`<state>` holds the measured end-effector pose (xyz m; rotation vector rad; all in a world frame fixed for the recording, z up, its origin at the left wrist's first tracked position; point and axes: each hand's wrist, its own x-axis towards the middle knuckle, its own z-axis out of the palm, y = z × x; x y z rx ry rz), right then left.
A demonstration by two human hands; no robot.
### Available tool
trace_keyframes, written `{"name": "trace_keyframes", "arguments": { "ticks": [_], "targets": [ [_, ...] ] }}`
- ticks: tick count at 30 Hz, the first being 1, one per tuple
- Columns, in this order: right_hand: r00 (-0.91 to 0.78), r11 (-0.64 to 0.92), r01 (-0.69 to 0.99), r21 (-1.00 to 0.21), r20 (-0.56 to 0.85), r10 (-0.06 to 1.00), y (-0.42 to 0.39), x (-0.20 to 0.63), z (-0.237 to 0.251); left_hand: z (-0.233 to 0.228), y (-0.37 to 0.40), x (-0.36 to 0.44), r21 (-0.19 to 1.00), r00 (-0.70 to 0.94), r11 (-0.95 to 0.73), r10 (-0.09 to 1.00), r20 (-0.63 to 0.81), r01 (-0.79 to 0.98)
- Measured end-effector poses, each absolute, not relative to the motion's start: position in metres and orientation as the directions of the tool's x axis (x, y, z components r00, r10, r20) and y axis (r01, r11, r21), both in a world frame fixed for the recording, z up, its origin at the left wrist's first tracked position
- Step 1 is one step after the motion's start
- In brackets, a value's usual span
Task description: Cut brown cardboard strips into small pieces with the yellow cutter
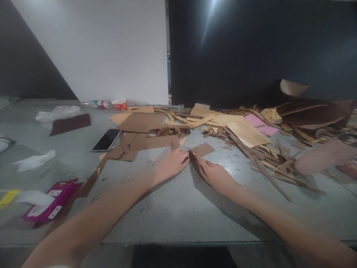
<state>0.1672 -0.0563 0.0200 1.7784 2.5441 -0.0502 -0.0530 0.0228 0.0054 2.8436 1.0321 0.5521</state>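
Both my hands meet at the middle of a grey table (173, 208). My right hand (213, 173) grips a small dark tool with a yellow spot (192, 154), its tip at the near edge of a small brown leather piece (203, 149). My left hand (170, 163) lies with fingers curled, touching the table beside that tool and just below a larger brown piece (156, 142). Whether the left fingers pinch anything is hidden.
Brown and tan offcuts and strips (262, 156) pile across the back and right. A black phone (106, 139) lies at left. Further left are a magenta tissue pack (50, 203), white tissues (35, 160), a dark red sheet (71, 123), a paper cup (119, 104) and a bottle (100, 104).
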Motion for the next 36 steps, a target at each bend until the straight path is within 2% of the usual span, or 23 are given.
{"name": "trace_keyframes", "arguments": {
  "ticks": [5, 14, 22, 29, 36],
  "targets": [
    [-0.354, 0.354, 0.93, -0.095, 0.015, 0.935, -0.052, 0.171, 0.019, 0.004, 0.024, -0.052, 0.157, 0.72, -0.782, 0.618, 0.316, 0.603],
    [-0.368, 0.371, 0.921, -0.117, 0.047, 0.929, -0.047, 0.172, 0.025, 0.003, 0.022, -0.05, 0.14, 0.732, -0.787, 0.611, 0.3, 0.6],
    [-0.36, 0.361, 0.93, -0.064, 0.028, 0.933, -0.05, 0.17, 0.033, 0.004, 0.021, -0.048, 0.118, 0.743, -0.793, 0.603, 0.291, 0.597],
    [-0.368, 0.368, 0.929, -0.041, -0.006, 0.93, -0.052, 0.169, 0.038, 0.005, 0.02, -0.046, 0.174, 0.734, -0.784, 0.619, 0.279, 0.595],
    [-0.354, 0.354, 0.935, 0.003, -0.024, 0.935, -0.058, 0.17, 0.039, 0.0, 0.02, -0.045, 0.123, 0.754, -0.796, 0.602, 0.263, 0.593]
  ]
}}
